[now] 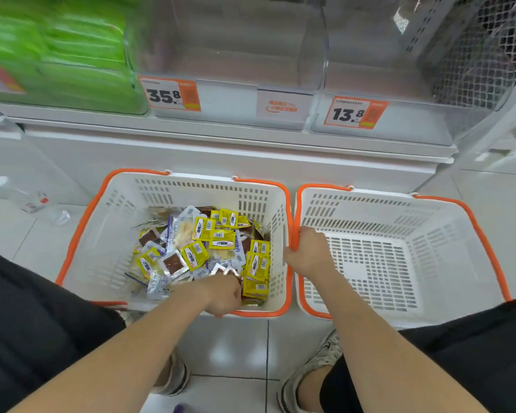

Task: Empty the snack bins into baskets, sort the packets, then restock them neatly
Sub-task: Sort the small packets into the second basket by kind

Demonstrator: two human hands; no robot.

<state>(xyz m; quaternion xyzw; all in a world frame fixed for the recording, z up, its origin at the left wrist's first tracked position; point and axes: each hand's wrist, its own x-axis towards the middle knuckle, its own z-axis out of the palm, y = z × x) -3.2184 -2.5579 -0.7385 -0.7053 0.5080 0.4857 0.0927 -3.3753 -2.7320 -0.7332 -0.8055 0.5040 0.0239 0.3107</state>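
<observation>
The white tiled floor (236,347) carries two orange-rimmed baskets just beside each other at frame centre: left basket (102,234), right basket (370,222). A clear bottle (30,201) lies at centre left.

Left hand (222,296) down, fingers curled (tips hidden); right hand (309,251) clenched on basket rim (294,216).

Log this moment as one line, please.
step: sorting | left hand: among packets in left basket | right hand: grips orange handle at right basket
</observation>
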